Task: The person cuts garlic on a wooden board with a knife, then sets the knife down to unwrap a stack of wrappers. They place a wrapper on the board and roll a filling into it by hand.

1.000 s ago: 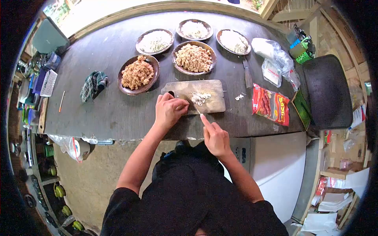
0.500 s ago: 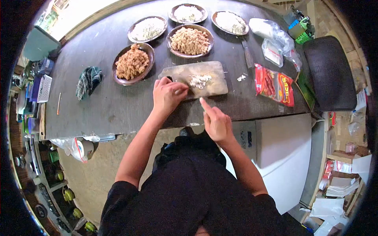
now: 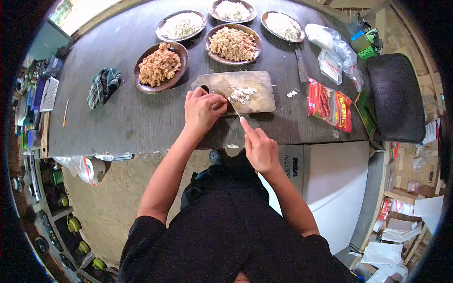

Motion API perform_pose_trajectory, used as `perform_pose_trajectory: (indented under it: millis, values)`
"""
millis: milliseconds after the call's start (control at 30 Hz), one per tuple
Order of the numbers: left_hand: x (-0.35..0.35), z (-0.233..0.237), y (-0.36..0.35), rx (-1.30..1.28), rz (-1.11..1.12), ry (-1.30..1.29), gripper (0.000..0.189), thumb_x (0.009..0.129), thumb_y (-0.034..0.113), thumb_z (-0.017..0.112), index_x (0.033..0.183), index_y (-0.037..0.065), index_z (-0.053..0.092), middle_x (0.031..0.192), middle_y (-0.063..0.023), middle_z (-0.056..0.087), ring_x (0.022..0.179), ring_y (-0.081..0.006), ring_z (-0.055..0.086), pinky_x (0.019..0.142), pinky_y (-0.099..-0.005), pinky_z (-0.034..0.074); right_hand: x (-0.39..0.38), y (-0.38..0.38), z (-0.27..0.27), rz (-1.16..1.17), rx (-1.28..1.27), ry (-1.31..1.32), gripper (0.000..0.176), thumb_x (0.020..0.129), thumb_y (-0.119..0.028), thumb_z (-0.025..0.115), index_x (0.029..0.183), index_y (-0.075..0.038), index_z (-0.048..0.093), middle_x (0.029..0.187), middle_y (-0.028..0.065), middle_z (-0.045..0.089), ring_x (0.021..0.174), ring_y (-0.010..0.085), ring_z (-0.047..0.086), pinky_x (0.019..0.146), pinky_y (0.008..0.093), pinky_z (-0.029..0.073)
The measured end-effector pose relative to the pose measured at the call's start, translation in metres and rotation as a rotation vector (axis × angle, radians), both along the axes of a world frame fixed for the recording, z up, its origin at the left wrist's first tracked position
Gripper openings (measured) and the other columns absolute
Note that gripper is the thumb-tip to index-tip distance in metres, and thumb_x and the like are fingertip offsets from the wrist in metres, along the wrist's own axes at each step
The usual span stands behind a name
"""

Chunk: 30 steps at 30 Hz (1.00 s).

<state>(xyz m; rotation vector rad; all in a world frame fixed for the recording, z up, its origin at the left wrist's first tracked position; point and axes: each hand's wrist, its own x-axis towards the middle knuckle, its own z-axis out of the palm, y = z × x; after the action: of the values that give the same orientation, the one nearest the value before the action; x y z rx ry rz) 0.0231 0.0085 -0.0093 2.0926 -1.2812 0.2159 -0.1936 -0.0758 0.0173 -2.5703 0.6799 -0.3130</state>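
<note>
From where I stand, the right hand [image 3: 261, 150] has its grip closed round a knife [image 3: 236, 109], index finger stretched along it, the blade angling onto the cutting board [image 3: 262, 103]. The left hand [image 3: 204, 111] bunches its fingers at the board's left part, beside the blade; I can't tell whether they pinch anything. Just right of them, chopped pale pieces [image 3: 242, 95] lie on the board, near the bench's [image 3: 141, 125] near edge. Farther out sit plates of brown food [image 3: 159, 65] and white shreds [image 3: 181, 25]. A red packet [image 3: 329, 106] lies right, a checked cloth [image 3: 104, 88] left.
</note>
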Motion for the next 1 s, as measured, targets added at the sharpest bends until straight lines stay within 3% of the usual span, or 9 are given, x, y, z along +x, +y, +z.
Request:
perform_pose_trajectory:
  millis: [233,333,400,633,700,1000]
  values:
    - [-0.006,0.004,0.001,-0.067,0.026,0.024,0.01,0.074,0.026,0.083,0.083,0.02,0.081,0.083,0.0049,0.076,0.08,-0.018,0.057,0.078,-0.0341,0.042,-0.007,-0.013,0.0,0.029,-0.017,-0.108,0.056,0.096,-0.012,0.063,0.15,-0.023,0.054,0.079,0.0126,0.058,0.065,0.0365,0.065,0.06,0.0495,0.054]
    - [-0.006,0.003,0.001,-0.028,0.009,0.033,0.01,0.075,0.025,0.082,0.083,0.02,0.081,0.084,0.0051,0.077,0.08,-0.0181,0.057,0.078,-0.0344,0.042,-0.014,-0.011,0.006,0.045,0.002,-0.122,0.056,0.096,-0.012,0.063,0.15,-0.023,0.054,0.079,0.013,0.058,0.066,0.0367,0.065,0.059,0.0492,0.054]
    - [-0.004,0.001,0.0,-0.022,0.017,0.005,0.009,0.075,0.025,0.083,0.083,0.02,0.081,0.085,0.0056,0.077,0.081,-0.0182,0.057,0.079,-0.0341,0.042,-0.014,-0.005,0.009,0.042,0.07,-0.044,0.055,0.095,-0.008,0.065,0.149,-0.02,0.056,0.08,0.0152,0.06,0.073,0.0379,0.064,0.066,0.049,0.051]
    - [-0.001,0.002,0.0,-0.03,-0.013,0.023,0.008,0.076,0.025,0.083,0.083,0.02,0.081,0.086,0.0062,0.077,0.081,-0.0177,0.057,0.078,-0.0336,0.042,-0.005,-0.007,-0.005,0.021,0.027,-0.04,0.055,0.096,-0.01,0.064,0.149,-0.021,0.055,0.078,0.0143,0.059,0.071,0.0376,0.064,0.064,0.0492,0.051]
    - [-0.001,0.004,0.001,-0.021,-0.021,0.013,0.009,0.077,0.024,0.083,0.084,0.02,0.081,0.087,0.0064,0.077,0.08,-0.0174,0.057,0.078,-0.0338,0.042,-0.004,-0.011,-0.008,0.055,-0.014,-0.108,0.057,0.096,-0.013,0.063,0.152,-0.022,0.052,0.079,0.0125,0.058,0.063,0.0368,0.064,0.057,0.0496,0.054]
    - [-0.003,0.007,0.003,0.043,0.016,0.069,0.014,0.073,0.021,0.087,0.087,0.018,0.082,0.092,0.0049,0.079,0.083,-0.0184,0.058,0.083,-0.0334,0.044,-0.018,-0.015,0.0,0.098,0.073,-0.1,0.058,0.094,-0.008,0.064,0.15,-0.02,0.054,0.078,0.0134,0.057,0.067,0.0369,0.063,0.06,0.0487,0.051]
